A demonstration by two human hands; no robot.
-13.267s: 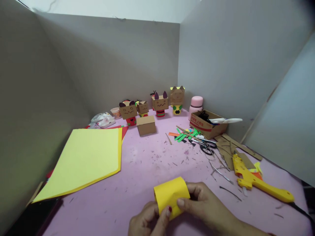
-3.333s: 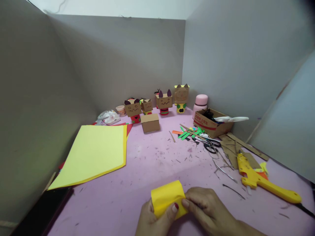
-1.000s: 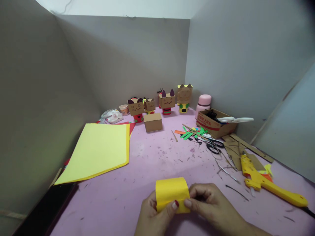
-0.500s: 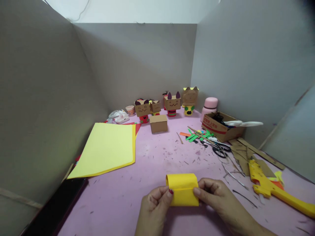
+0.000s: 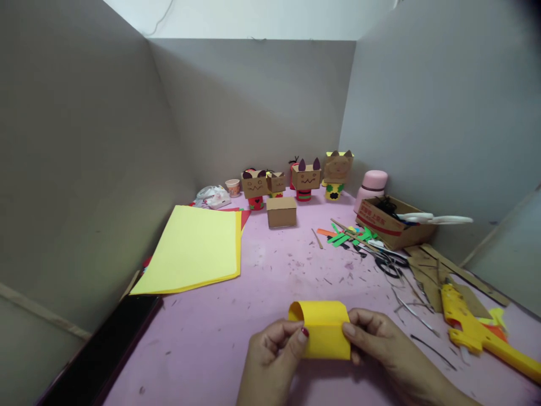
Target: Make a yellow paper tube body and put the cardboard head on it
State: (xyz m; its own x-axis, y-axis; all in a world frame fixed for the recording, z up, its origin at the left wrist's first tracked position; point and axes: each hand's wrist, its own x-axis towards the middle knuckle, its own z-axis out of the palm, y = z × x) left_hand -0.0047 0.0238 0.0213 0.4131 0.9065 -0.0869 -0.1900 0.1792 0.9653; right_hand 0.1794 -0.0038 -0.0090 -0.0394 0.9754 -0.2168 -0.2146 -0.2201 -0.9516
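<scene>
A yellow paper tube (image 5: pixel 323 332), rolled from a strip with an overlapping seam across its near side, is held just above the front of the table. My left hand (image 5: pixel 274 352) pinches its left end, thumb on the seam and fingers behind. At the right end my right hand (image 5: pixel 380 344) pinches it the same way, thumb pressed on the overlap. The tube's left opening faces partly toward me. Its underside and the fingertips inside or behind it are hidden.
Yellow paper sheets (image 5: pixel 194 248) lie at left above a black flat object (image 5: pixel 114 338). A small cardboard box (image 5: pixel 281 213) and several box-headed figures (image 5: pixel 306 177) stand behind. At right are scissors (image 5: pixel 387 267), paper scraps (image 5: pixel 355 235), an open carton (image 5: pixel 389 225) and a yellow glue gun (image 5: pixel 473 332).
The view has turned slightly left, so the scene sits farther right. Both hands still grip the yellow tube, which has tilted a little, showing more of its left opening.
</scene>
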